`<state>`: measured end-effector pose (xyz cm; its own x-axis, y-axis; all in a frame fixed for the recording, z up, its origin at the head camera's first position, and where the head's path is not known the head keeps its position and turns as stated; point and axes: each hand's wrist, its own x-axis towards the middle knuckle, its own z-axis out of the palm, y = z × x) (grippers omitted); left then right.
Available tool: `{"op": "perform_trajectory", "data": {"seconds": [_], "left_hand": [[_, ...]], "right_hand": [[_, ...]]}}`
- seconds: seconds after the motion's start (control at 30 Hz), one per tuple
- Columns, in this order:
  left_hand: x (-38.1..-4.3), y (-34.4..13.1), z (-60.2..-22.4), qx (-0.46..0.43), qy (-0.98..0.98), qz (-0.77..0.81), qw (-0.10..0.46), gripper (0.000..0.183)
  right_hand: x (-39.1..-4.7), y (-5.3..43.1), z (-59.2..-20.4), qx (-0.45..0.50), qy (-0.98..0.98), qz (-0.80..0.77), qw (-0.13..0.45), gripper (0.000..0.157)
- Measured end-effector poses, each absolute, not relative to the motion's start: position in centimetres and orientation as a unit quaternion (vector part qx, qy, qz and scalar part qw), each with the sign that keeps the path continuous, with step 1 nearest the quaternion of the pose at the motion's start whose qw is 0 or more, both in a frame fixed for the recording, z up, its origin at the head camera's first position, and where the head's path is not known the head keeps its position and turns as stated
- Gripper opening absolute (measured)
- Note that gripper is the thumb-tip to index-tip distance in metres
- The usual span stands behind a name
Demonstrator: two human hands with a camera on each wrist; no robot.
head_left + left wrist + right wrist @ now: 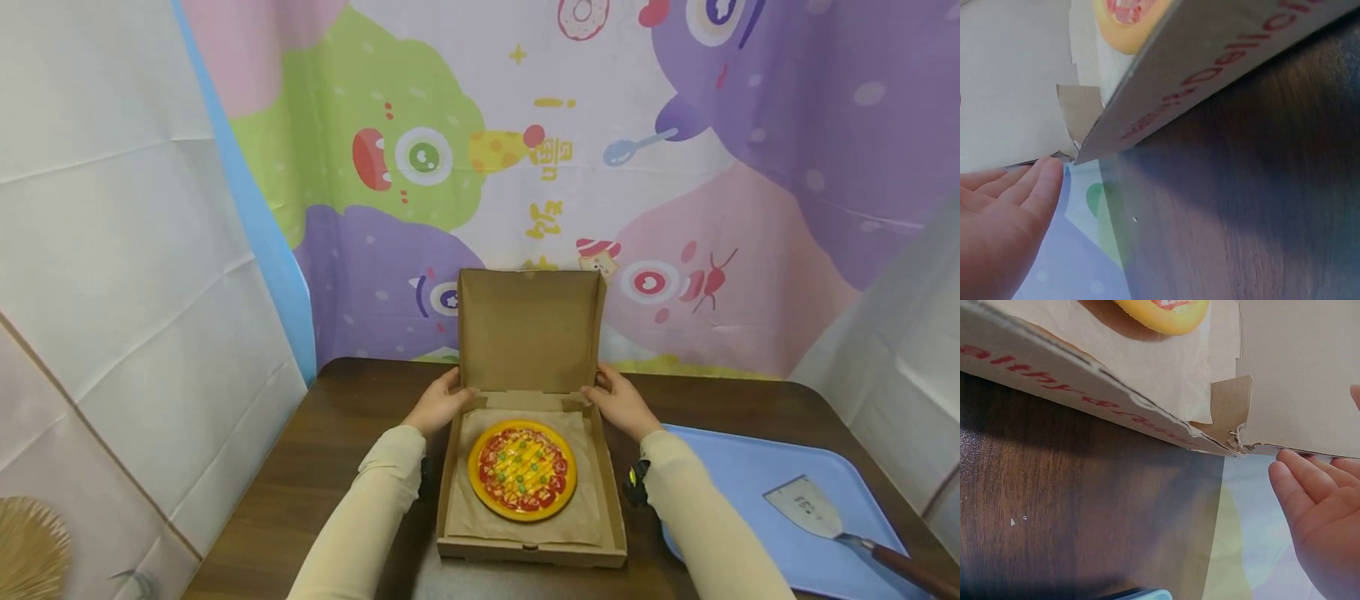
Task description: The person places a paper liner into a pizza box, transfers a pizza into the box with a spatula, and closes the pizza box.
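An open cardboard pizza box (531, 550) sits on the dark wooden table, its lid (531, 329) standing upright at the back. Inside, on brown paper (480, 525), lies a toy-like pizza (522, 471) with a yellow rim, red slices and green dots. My left hand (438, 402) is at the lower left side of the lid, its straight fingers (1044, 178) touching the lid's edge. On the opposite side my right hand (622, 406) mirrors it, with extended fingers (1297, 475) against the lid's edge and the thumb toward the lid's inner face.
Right of the box lies a blue tray (727, 467) holding a metal spatula (806, 507) with a wooden handle. A cartoon-printed curtain (420, 83) hangs right behind the table (300, 492). At the far lower left stands a round straw-coloured thing (33, 546).
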<state>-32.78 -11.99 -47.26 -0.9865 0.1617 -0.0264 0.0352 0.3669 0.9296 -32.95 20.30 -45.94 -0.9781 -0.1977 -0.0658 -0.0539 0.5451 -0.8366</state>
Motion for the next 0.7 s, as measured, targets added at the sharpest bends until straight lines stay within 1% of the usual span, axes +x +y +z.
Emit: {"op": "perform_trajectory", "data": {"seconds": [0.7], "left_hand": [[-31.4, -12.0, -46.7, 0.056, 0.815, 0.575, 0.047, 0.069]], "right_hand": [[-32.0, 21.3, -45.8, -0.109, 0.866, -0.484, 0.061, 0.069]]}}
